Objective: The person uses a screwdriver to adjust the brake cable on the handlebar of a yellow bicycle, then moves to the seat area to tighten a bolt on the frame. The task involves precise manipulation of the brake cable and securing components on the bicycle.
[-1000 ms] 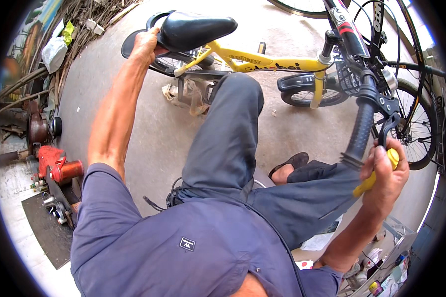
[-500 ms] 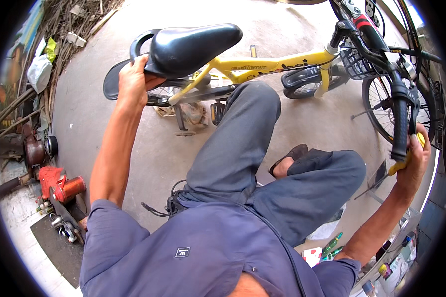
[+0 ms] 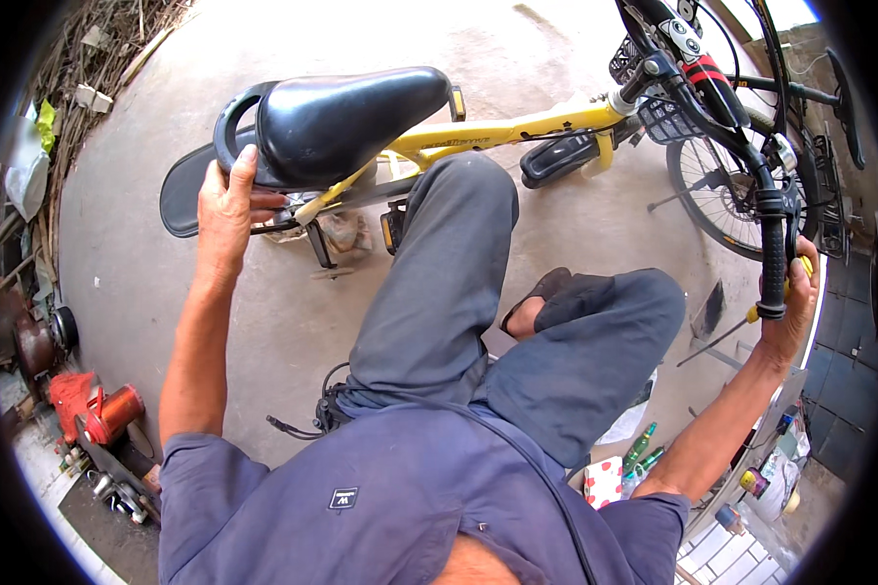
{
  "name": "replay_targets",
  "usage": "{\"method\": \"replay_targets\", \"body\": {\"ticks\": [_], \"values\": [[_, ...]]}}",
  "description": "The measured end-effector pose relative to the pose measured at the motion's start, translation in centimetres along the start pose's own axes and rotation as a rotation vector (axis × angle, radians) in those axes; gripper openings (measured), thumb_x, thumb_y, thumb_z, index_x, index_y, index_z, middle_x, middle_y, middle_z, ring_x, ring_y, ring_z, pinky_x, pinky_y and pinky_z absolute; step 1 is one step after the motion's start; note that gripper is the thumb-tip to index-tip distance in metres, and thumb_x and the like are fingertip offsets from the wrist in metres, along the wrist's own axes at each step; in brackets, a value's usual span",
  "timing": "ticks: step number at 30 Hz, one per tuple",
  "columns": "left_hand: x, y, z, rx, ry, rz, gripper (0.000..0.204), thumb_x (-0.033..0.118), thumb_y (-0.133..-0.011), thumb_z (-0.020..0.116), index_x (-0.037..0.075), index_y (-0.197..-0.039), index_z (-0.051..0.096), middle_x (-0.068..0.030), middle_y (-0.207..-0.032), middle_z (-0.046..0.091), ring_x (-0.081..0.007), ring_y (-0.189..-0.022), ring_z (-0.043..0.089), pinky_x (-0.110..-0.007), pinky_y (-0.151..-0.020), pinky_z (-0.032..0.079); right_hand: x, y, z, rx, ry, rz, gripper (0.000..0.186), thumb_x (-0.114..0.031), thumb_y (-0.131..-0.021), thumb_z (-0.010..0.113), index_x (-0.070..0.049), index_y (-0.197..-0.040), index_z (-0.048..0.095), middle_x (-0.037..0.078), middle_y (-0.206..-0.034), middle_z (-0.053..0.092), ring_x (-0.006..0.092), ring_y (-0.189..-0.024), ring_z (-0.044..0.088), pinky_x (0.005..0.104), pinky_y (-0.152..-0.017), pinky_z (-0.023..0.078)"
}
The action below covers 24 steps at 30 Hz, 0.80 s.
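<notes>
A yellow bicycle [image 3: 517,134] stands across in front of me, its black saddle [image 3: 337,122] at the left and its handlebar at the right. My left hand [image 3: 226,210] grips the loop at the saddle's rear, thumb on top and fingers underneath. At the other end, my right hand [image 3: 792,307] is beside the black handlebar grip [image 3: 772,258], closed on a yellow-handled screwdriver [image 3: 714,345]. The tool's thin shaft points down and left, and part of its handle is hidden. The brake lever [image 3: 794,214] runs close to the fingertips.
Another bicycle's wheel [image 3: 722,195] stands behind the handlebar. Piled sticks [image 3: 98,58] lie at the far left, above a red-covered machine [image 3: 73,405]. Green bottles [image 3: 639,447] and a red-spotted box [image 3: 603,481] are near my right arm. My knees are close to the frame.
The view has shifted, so most things sit farther left. The bicycle's lean has changed and its frame shows less of its side. My left thumb now points up over the saddle loop.
</notes>
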<state>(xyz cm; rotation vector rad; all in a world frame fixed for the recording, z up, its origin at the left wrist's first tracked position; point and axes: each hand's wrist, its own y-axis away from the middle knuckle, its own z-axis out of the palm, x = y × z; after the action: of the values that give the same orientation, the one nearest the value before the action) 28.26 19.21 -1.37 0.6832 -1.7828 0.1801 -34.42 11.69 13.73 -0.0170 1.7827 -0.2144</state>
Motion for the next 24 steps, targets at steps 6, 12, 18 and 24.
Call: {"method": "replay_targets", "body": {"ticks": [6,12,18,24], "values": [[1.7,-1.8,-1.0,0.356,-0.605,0.657,0.06,0.042,-0.097,0.071,0.001,-0.137,0.055,-0.0192,-0.133,0.062,-0.0316,-0.124,0.061,-0.042,-0.106,0.048,-0.4,-0.3,0.0,0.007,0.01,0.034,0.03,-0.015,-0.094,0.069,-0.003,-0.121,0.064,0.004,-0.101,0.071,0.0047,-0.085,0.064,0.0196,-0.077,0.056],[3.9,-4.1,2.1,0.168,-0.967,0.821,0.051,0.041,-0.099,0.064,0.004,-0.134,0.063,-0.0168,-0.138,0.062,-0.0333,-0.131,0.056,-0.042,-0.111,0.043,0.2,-0.9,0.7,0.041,0.054,-0.045,0.027,-0.013,-0.095,0.069,-0.004,-0.12,0.065,0.003,-0.102,0.069,0.005,-0.084,0.065,0.0196,-0.076,0.056],[3.8,-4.1,3.1,0.185,-1.097,0.771,0.052,0.048,-0.102,0.055,0.009,-0.136,0.064,-0.0147,-0.137,0.064,-0.0332,-0.132,0.055,-0.043,-0.112,0.041,0.7,-2.1,1.3,-0.039,-0.028,-0.094,0.028,-0.013,-0.094,0.07,-0.004,-0.121,0.067,0.003,-0.1,0.069,0.0062,-0.085,0.068,0.0199,-0.078,0.056],[3.3,-4.6,3.8,0.214,-1.133,0.752,0.05,0.047,-0.102,0.054,0.012,-0.136,0.064,-0.0132,-0.136,0.065,-0.0329,-0.129,0.057,-0.043,-0.109,0.044,2.2,-4.1,1.8,-0.026,-0.035,-0.161,0.03,-0.018,-0.096,0.07,-0.003,-0.121,0.067,0.003,-0.093,0.067,0.0076,-0.082,0.065,0.0222,-0.078,0.054]]}}
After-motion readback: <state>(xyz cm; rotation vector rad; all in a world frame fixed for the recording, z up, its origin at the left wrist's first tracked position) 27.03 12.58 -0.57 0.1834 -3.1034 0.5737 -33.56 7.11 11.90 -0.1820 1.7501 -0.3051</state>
